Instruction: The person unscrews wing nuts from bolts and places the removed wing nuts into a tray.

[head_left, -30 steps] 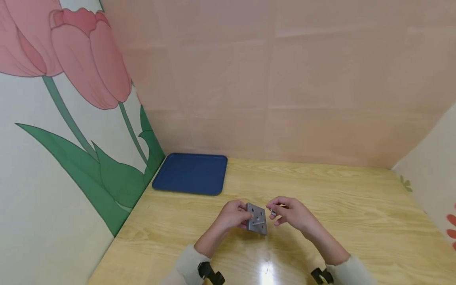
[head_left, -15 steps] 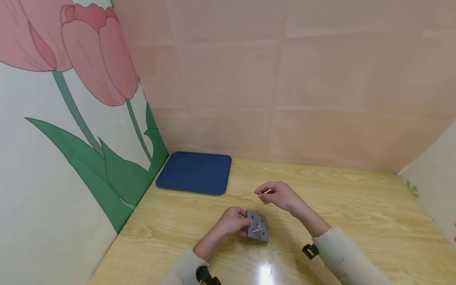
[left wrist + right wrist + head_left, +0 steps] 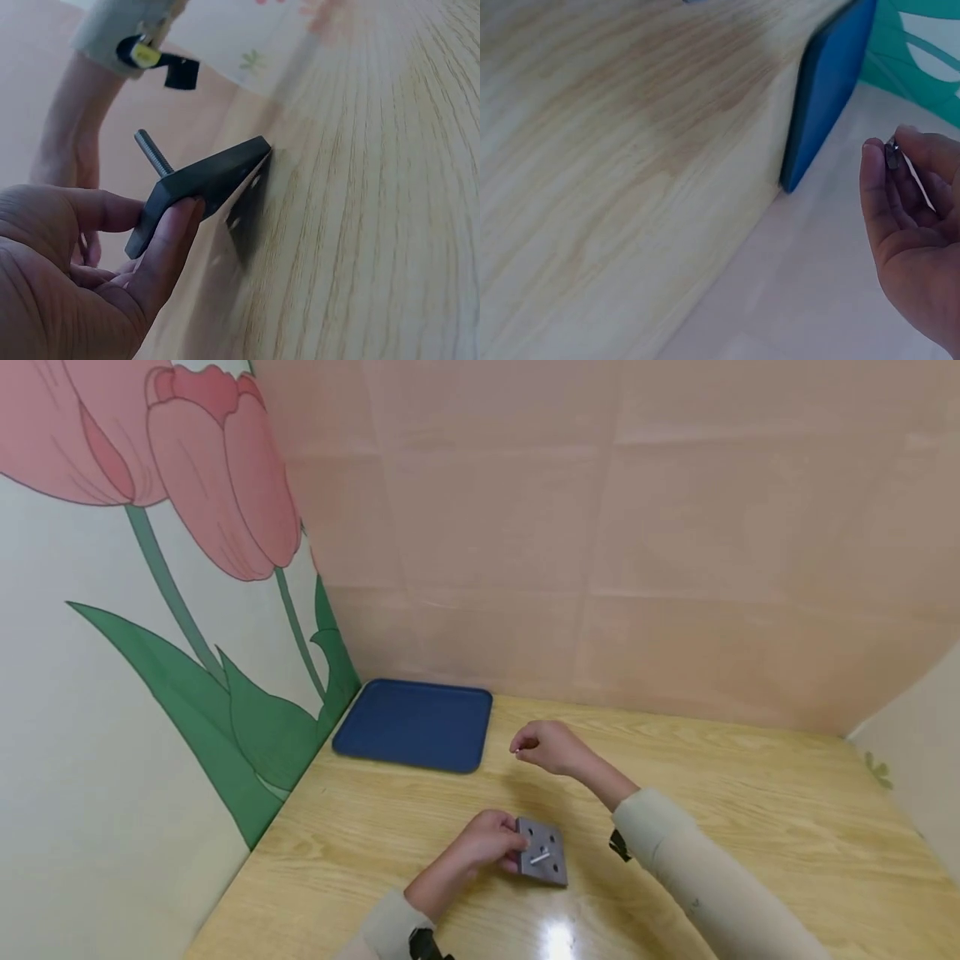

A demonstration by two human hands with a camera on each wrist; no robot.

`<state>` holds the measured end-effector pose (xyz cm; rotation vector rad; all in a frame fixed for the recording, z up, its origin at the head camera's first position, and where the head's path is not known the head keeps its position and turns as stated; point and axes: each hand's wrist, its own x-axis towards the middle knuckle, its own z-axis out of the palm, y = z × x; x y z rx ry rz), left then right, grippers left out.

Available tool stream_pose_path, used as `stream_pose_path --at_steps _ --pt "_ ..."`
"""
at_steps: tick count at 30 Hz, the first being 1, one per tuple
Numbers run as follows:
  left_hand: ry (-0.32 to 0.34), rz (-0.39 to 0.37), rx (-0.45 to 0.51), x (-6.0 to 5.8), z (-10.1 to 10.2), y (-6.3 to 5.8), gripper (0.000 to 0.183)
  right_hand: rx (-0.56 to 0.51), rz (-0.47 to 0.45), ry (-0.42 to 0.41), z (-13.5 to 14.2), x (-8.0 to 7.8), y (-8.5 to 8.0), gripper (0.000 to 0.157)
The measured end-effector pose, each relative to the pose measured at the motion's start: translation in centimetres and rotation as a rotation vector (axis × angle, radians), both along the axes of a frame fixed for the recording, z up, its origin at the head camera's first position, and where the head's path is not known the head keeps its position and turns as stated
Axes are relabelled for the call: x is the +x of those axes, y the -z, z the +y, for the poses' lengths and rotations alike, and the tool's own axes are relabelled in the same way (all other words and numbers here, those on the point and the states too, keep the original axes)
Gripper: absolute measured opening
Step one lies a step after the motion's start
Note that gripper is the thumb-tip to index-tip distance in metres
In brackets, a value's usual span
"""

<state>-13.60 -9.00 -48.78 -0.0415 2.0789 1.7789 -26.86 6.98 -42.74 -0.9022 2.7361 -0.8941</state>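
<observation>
A grey square metal plate (image 3: 551,860) with several round holes is gripped at its left edge by my left hand (image 3: 487,842). A threaded bolt (image 3: 154,152) sticks out of the plate's face. In the left wrist view the plate is tilted, its far corner right at the wooden tabletop and its shadow. My right hand (image 3: 551,747) is raised beyond the plate, near the tray's right side. Between thumb and fingertips it pinches a small shiny metal nut (image 3: 892,155), mostly hidden by the fingers in the head view.
A flat blue tray (image 3: 416,727) lies at the back left of the wooden table (image 3: 735,827). Behind it rises a pinkish covered wall (image 3: 480,527). On the left stands a wall painted with tulips (image 3: 225,485).
My right hand has moved away from the plate, up and left toward the tray, carrying the nut. My left hand has lowered the plate slightly toward me.
</observation>
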Motion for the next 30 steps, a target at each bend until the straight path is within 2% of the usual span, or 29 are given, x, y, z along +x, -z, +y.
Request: stream_pose_path --at_steps 7,12,19,25,30 --pt "0.009 -0.049 0.005 0.0 -0.4 0.1 0.009 0.106 0.106 -0.138 -3.5 -2.6 0.4 0.008" --pt "0.014 -0.06 0.024 -0.1 -0.6 0.8 0.012 0.171 0.163 -0.224 -5.7 -3.7 0.9 0.009" --pt "0.016 -0.072 0.045 -0.1 -0.6 1.4 0.009 0.265 0.185 -0.259 -8.7 -4.3 1.9 0.014" --pt "0.033 -0.07 0.046 0.0 -0.8 1.1 0.005 0.288 0.21 -0.289 -10.4 -4.7 2.5 0.013" --pt "0.036 -0.057 0.041 0.1 -1.2 0.9 0.006 0.321 0.246 -0.285 -11.2 -5.5 3.7 0.013"
